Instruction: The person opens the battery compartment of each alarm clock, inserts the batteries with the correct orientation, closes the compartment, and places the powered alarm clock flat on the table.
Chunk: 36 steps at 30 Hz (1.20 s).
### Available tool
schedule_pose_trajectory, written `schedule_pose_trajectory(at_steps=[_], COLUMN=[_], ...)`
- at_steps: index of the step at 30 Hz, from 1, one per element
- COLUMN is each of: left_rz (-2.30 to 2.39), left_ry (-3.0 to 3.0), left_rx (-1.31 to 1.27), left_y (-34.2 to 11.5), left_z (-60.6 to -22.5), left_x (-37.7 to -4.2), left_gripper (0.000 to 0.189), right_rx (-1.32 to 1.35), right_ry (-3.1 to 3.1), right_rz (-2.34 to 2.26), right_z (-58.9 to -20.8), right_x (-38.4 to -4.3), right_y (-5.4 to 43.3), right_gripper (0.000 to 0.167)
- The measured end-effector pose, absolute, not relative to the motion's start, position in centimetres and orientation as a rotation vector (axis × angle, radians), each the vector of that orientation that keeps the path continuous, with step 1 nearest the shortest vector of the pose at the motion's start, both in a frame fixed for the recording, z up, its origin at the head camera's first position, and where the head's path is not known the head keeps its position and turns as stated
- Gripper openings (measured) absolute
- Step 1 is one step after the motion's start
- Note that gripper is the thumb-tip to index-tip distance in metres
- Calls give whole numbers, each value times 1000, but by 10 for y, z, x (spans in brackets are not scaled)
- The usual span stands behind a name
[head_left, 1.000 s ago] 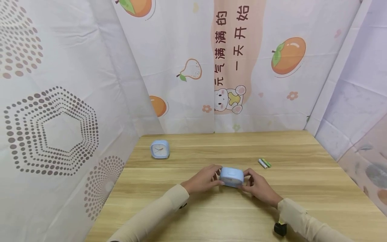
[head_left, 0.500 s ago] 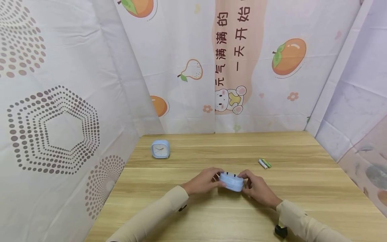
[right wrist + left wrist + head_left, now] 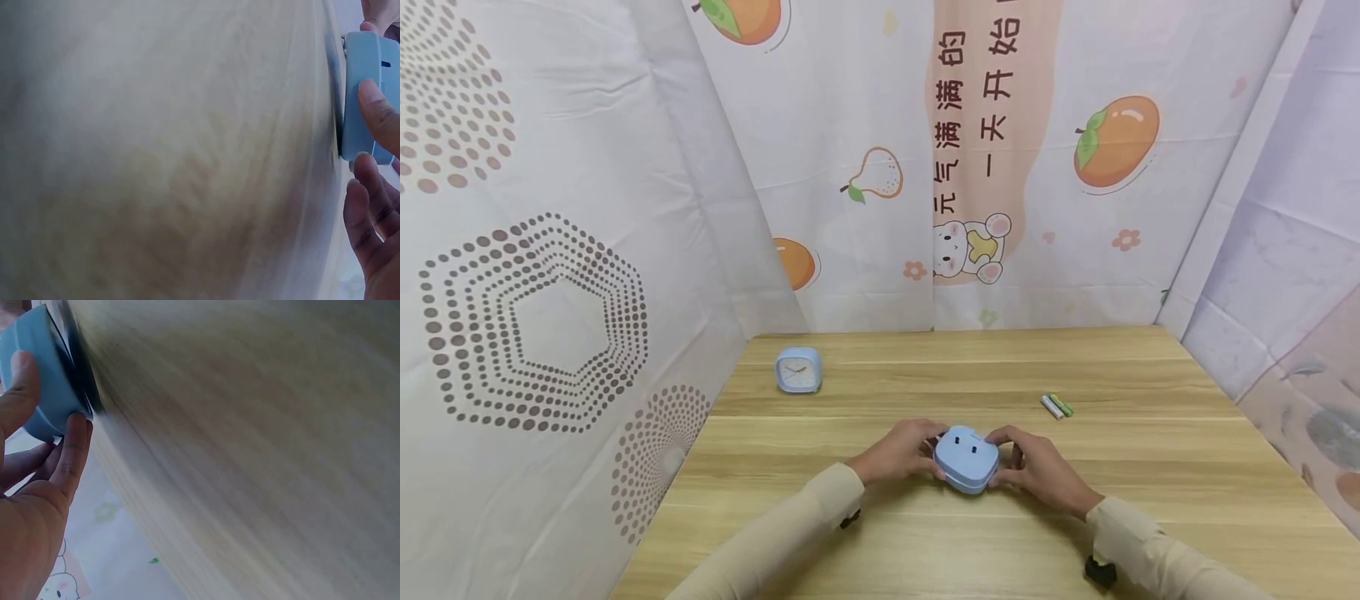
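Note:
Between both hands, near the middle of the table, is a light blue alarm clock (image 3: 966,457), its back with two small black knobs turned up. My left hand (image 3: 901,452) grips its left side, thumb on the near edge and fingers toward the far side. On the right, my right hand (image 3: 1037,467) holds the opposite side between thumb and fingers. In the left wrist view the clock (image 3: 47,375) lies face down close over the wood, a dark shadow under it. The right wrist view shows the thumb on the side of the clock (image 3: 362,100). The dial is hidden.
A second light blue alarm clock (image 3: 798,370) stands upright at the back left, dial forward. Two batteries, one silver and one green (image 3: 1062,405), lie on the wooden table (image 3: 925,550) right of centre. Printed curtains (image 3: 850,83) close off the back and sides.
The held clock has tipped over: its dial faced forward and down a second ago, and now its back with the knobs faces up. It has come slightly nearer with both hands.

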<state>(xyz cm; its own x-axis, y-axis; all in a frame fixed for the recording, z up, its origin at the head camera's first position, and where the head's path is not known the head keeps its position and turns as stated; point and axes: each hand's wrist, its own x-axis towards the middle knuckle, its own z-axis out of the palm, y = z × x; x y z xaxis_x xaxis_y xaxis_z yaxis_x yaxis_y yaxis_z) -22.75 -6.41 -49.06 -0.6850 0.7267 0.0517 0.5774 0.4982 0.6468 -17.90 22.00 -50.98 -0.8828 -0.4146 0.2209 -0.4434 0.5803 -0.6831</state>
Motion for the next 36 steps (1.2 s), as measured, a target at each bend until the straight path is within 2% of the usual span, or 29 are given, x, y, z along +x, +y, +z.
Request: schedule_pose_trajectory(at_steps=[9,15,20,24,26,33,36], left_rz=[894,755,710,810,862,890,856], left_ry=[2534,2638,2706,2689,2681,2738,2767], left_rx=[1067,1089,1059,984,958,898,894], left_y=[-62,-66,-66,-65,-65,-64,-64], left_z=[-495,-498,-495,-492,-491,-488,-487], left_x=[-225,-222,-221,-222,-222,-223,-224], left_gripper=[75,71,59,36,28,42,32], right_rx=[689,722,735,722,699,703,731], right_ry=[-2815,-2817,-2805,-2826,-2845,-2832,-2822], right_rz=[1246,1242,1255,1303,1316,1302,1293], right_z=[-510,-510,-508,-506,-505,-505,-506], right_x=[-178,-180,-184,-186,-187,-183,-180], right_y=[220,220,219,217,217,214,214], right_gripper=[52,48,58,74,77,66,62])
